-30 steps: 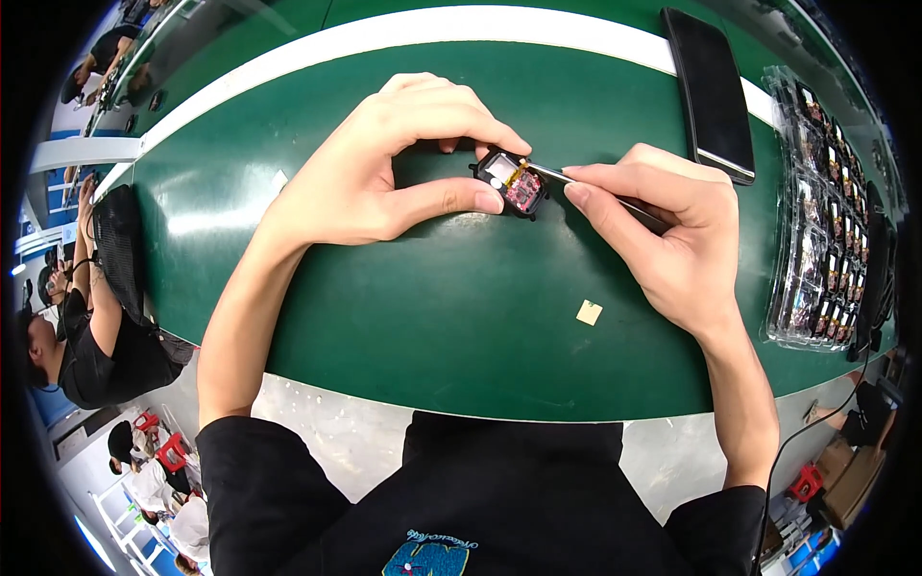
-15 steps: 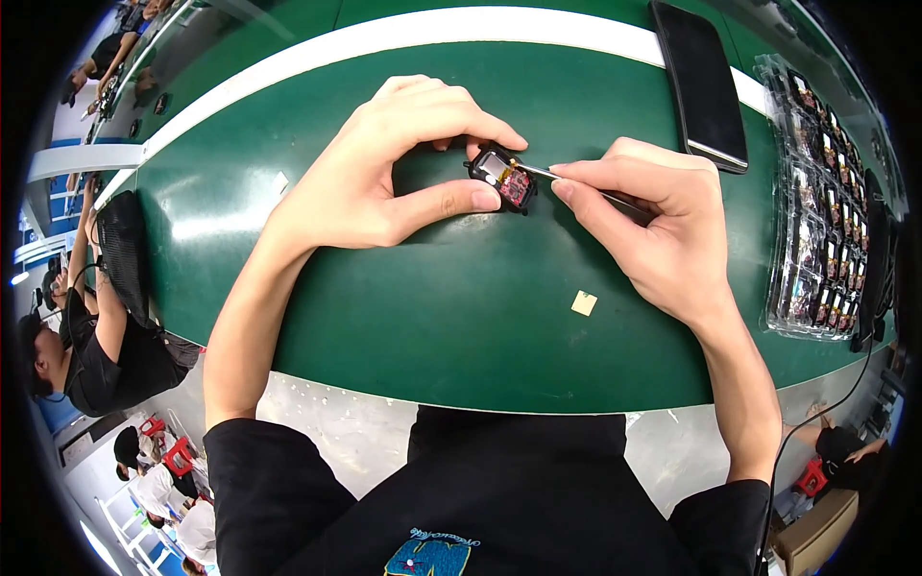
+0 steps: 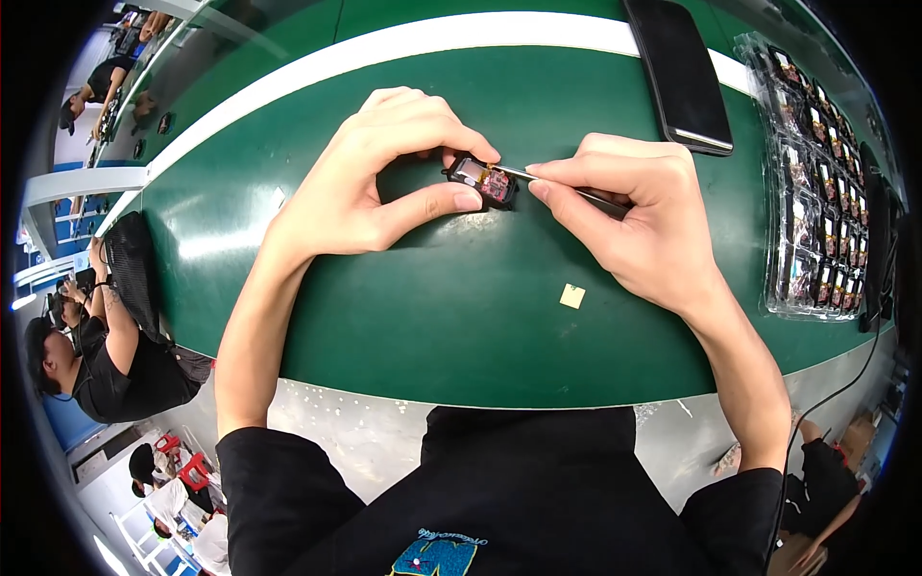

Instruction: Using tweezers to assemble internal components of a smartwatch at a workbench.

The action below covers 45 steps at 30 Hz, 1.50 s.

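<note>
A small black electronic module [image 3: 497, 186] with a red circuit board and a silvery rectangular part lies between the thumb and fingers of my left hand [image 3: 389, 173]. The thumb presses its near side while the forefinger bends over its far side. My right hand [image 3: 629, 206] pinches a pair of thin metal tweezers [image 3: 514, 172], seen edge-on. Their tip touches or hovers just over the module's upper edge, close to a small yellowish strip; which of the two I cannot tell. A small pale yellow square of paper [image 3: 572, 296] lies on the table nearer to me.
On the green table [image 3: 432, 326], a clear plastic tray [image 3: 812, 192] holding several similar modules stands at the right. A black flat case [image 3: 678, 77] lies at the back right, across a white strip [image 3: 538, 29]. A co-worker [image 3: 125, 370] sits at the left.
The module has turned slightly and now lies flatter in my left hand, with the tweezers' tip still at its upper edge. The whole view has shifted a little.
</note>
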Available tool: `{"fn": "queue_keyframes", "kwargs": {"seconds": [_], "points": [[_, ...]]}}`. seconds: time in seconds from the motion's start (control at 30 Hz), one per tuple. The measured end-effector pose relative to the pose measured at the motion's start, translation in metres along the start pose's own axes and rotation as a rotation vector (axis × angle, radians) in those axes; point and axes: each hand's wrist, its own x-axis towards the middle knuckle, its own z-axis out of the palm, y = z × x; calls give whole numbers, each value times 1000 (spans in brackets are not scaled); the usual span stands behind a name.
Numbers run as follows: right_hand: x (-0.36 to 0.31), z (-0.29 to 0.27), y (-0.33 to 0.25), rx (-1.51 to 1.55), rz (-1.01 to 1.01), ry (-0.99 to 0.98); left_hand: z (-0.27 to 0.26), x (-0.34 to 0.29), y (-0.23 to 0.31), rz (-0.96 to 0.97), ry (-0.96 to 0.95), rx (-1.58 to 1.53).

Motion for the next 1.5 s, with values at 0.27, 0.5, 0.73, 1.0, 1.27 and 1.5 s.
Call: {"fn": "queue_keyframes", "kwargs": {"seconds": [0.27, 0.5, 0.73, 1.0, 1.27, 1.5], "points": [[-3, 0, -1, -20, 7, 2, 2, -1, 1, -27, 8, -32], [-4, 0, 1, -3, -8, 20, 4, -1, 0, -28, 25, -33], [-4, -4, -1, 13, -26, 18, 3, -1, 4, -41, 36, -32], [-5, -3, -2, 166, 174, 183, 11, 0, 10, -95, 73, 20], [-1, 4, -20, -113, 16, -39, 3, -6, 5, -37, 43, 38], [-2, 15, -23, -227, 36, -67, -1, -10, 14, -68, -7, -66]]}}
